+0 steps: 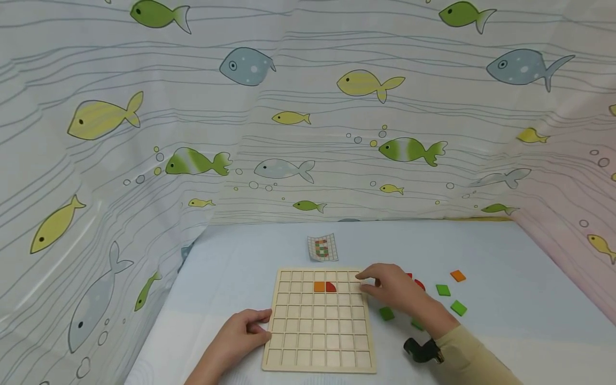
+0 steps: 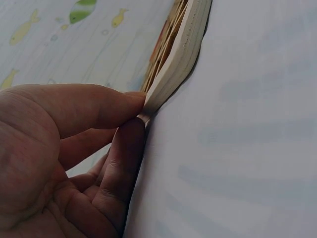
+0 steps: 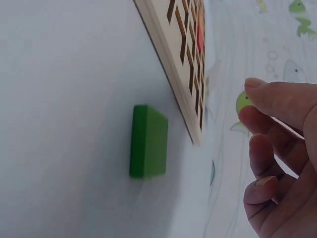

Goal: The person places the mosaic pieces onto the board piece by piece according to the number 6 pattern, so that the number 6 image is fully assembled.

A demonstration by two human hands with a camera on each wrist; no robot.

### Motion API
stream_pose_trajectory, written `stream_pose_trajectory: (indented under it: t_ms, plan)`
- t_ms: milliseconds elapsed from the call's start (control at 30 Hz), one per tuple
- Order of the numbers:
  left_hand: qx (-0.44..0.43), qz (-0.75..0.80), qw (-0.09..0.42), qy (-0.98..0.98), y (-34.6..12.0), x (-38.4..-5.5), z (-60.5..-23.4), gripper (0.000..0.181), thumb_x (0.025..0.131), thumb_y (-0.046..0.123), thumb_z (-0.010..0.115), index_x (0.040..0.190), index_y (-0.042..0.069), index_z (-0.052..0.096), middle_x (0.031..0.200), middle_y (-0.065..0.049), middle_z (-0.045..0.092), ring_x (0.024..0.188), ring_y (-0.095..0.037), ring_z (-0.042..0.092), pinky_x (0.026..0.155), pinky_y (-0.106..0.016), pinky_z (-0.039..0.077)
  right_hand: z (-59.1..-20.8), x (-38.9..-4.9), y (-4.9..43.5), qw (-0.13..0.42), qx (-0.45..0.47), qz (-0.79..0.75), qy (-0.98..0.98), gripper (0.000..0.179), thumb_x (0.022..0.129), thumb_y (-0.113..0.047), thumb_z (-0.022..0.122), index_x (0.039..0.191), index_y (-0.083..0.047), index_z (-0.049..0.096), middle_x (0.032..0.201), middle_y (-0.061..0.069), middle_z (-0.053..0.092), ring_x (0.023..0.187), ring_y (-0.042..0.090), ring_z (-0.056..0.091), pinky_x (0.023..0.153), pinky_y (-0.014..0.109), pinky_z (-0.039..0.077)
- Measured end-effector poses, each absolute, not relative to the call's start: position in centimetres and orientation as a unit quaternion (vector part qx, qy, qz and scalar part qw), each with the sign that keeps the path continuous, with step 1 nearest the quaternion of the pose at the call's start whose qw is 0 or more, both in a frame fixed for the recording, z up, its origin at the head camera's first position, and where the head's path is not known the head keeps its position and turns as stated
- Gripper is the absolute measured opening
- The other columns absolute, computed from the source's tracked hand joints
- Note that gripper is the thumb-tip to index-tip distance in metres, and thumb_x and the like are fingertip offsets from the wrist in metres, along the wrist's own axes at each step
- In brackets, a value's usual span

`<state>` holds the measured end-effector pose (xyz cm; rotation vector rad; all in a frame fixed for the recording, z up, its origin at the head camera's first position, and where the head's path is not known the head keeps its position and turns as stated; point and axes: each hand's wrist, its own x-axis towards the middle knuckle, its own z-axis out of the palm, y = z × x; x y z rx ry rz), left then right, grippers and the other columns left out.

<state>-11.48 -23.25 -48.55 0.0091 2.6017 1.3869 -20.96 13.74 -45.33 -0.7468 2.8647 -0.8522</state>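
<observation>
A pale wooden grid board [image 1: 318, 355] lies flat, with an orange square tile [image 1: 320, 287] and a red quarter-round tile [image 1: 330, 287] side by side in its upper cells. My left hand [image 1: 240, 334] pinches the board's left edge; in the left wrist view the thumb and a finger [image 2: 132, 144] meet at that edge. Over the board's upper right edge is my right hand [image 1: 397, 289], its fingers loosely bent. A gap shows between thumb and fingertips in the right wrist view, with nothing held. A green tile [image 3: 148, 141] lies beside the board there.
Right of the board lie several loose tiles: green tiles [image 1: 459, 308], an orange tile [image 1: 458, 276] and a red tile [image 1: 420, 285] partly behind the right hand. A small card with a coloured grid pattern [image 1: 323, 248] sits beyond the board. Fish-print curtain [image 1: 327, 133] surrounds the table.
</observation>
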Motion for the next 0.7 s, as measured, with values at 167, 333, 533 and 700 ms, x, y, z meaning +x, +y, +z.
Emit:
stream_pose_trajectory:
  t_ms: [167, 333, 533, 700]
  plan:
    - [0.005, 0.468, 0.097, 0.878, -23.3, -11.5, -48.7, 0.054, 0.079, 0.023, 0.084, 0.126, 0.002, 0.067, 0.114, -0.005, 0.068, 0.081, -0.015, 0.063, 0.068, -0.026, 0.049, -45.6, -20.4, 15.4, 0.028, -0.212, -0.275, 0.937, 0.029, 0.089, -0.022, 0.077, 0.117, -0.017, 0.074, 0.112, -0.011, 0.067, 0.077, 0.006, 0.053, 0.064, 0.026, 0.046]
    - [0.003, 0.466, 0.097, 0.879, -23.3, -11.5, -48.7, 0.054, 0.078, 0.022, 0.084, 0.126, 0.003, 0.067, 0.114, -0.005, 0.068, 0.081, -0.015, 0.062, 0.068, -0.026, 0.049, -46.0, -19.7, 17.7, 0.006, -0.203, -0.28, 0.938, 0.029, 0.088, -0.021, 0.077, 0.117, -0.018, 0.074, 0.112, -0.01, 0.068, 0.077, 0.005, 0.053, 0.063, 0.026, 0.045]
    - [-0.002, 0.463, 0.099, 0.881, -23.3, -11.5, -48.6, 0.055, 0.078, 0.023, 0.084, 0.127, 0.004, 0.067, 0.114, -0.004, 0.068, 0.081, -0.014, 0.062, 0.068, -0.027, 0.049, -46.5, -19.0, 20.3, 0.005, -0.169, -0.3, 0.939, 0.029, 0.088, -0.023, 0.078, 0.116, -0.018, 0.075, 0.115, -0.003, 0.068, 0.073, 0.006, 0.052, 0.058, 0.025, 0.044]
    - [-0.001, 0.464, 0.098, 0.88, -23.3, -11.5, -48.7, 0.055, 0.079, 0.024, 0.084, 0.127, 0.005, 0.067, 0.115, -0.004, 0.068, 0.082, -0.014, 0.062, 0.069, -0.027, 0.049, -46.9, -18.5, 21.7, 0.02, -0.13, -0.301, 0.944, 0.032, 0.086, -0.026, 0.079, 0.117, -0.021, 0.075, 0.1, -0.01, 0.066, 0.074, 0.011, 0.052, 0.059, 0.026, 0.044]
